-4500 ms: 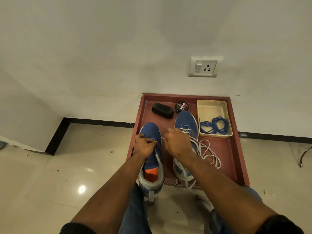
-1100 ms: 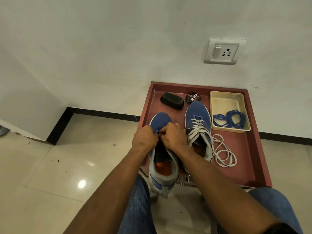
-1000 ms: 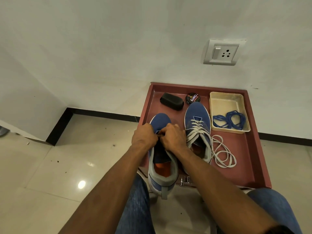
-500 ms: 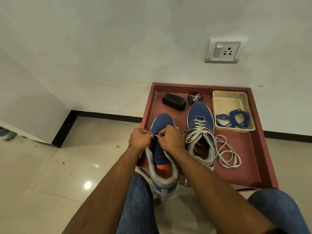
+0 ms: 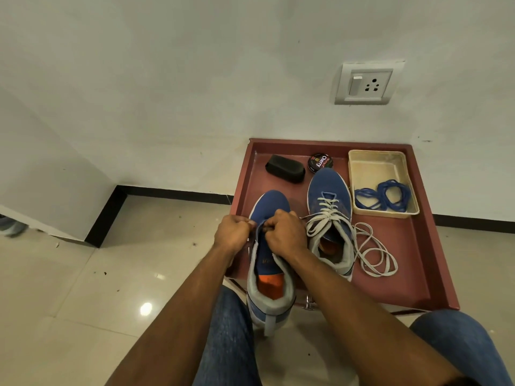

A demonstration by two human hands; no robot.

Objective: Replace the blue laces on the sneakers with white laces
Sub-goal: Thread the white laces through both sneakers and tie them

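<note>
Head view: both hands (image 5: 232, 232) (image 5: 287, 232) grip clamped on mesh sneaker (image 5: 269, 260) eyelets.

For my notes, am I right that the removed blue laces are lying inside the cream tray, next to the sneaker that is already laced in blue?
Not quite: the head view shows that sneaker laced in white. The blue laces do lie inside the cream tray.

At the centre of the frame, the left hand (image 5: 233, 232) and right hand (image 5: 287, 232) grip the eyelet edges of the unlaced blue sneaker (image 5: 269, 257), curled fingers (image 5: 274, 222) nearly meeting. Right of it, a second sneaker (image 5: 330, 207) wears a white lace (image 5: 373, 252) trailing onto the red tray (image 5: 412, 263). Blue laces (image 5: 383, 195) lie in a cream bin (image 5: 376, 162) at upper right.
</note>
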